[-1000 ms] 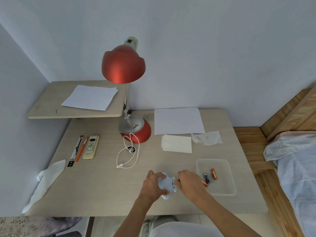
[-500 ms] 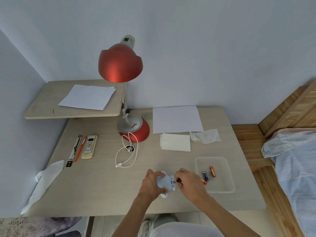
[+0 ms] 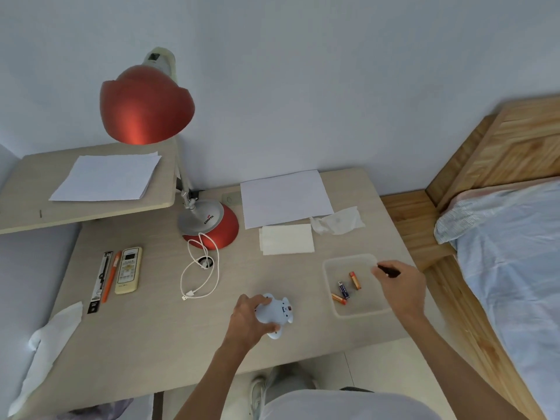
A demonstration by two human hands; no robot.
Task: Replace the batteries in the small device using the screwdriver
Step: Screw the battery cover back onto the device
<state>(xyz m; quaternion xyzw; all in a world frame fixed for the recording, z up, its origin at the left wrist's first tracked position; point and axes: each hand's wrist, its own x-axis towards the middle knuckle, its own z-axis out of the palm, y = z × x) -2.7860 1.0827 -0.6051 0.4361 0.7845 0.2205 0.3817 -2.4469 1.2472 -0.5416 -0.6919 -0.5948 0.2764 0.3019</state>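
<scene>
A small pale-blue bear-shaped device [image 3: 277, 313] lies on the desk near the front edge, and my left hand [image 3: 247, 324] grips its left side. My right hand [image 3: 400, 287] hovers over the right part of a clear plastic tray [image 3: 330, 268], its fingers closed on a thin dark screwdriver [image 3: 389, 270]. Three small batteries lie in the tray: a blue one [image 3: 344, 290], an orange one [image 3: 355, 280] and another orange one [image 3: 338, 298] by the tray's left wall.
A red desk lamp [image 3: 212, 225] stands at the back with a white cable [image 3: 200, 268] in front. Paper sheets [image 3: 285, 198], tissues [image 3: 338, 221], a remote [image 3: 128, 269] and pens [image 3: 109, 280] lie around. A wooden bed [image 3: 500, 237] borders the desk on the right.
My right hand left the device and moved right and away to above the tray, still with the screwdriver. The left hand stays on the device. The camera has shifted.
</scene>
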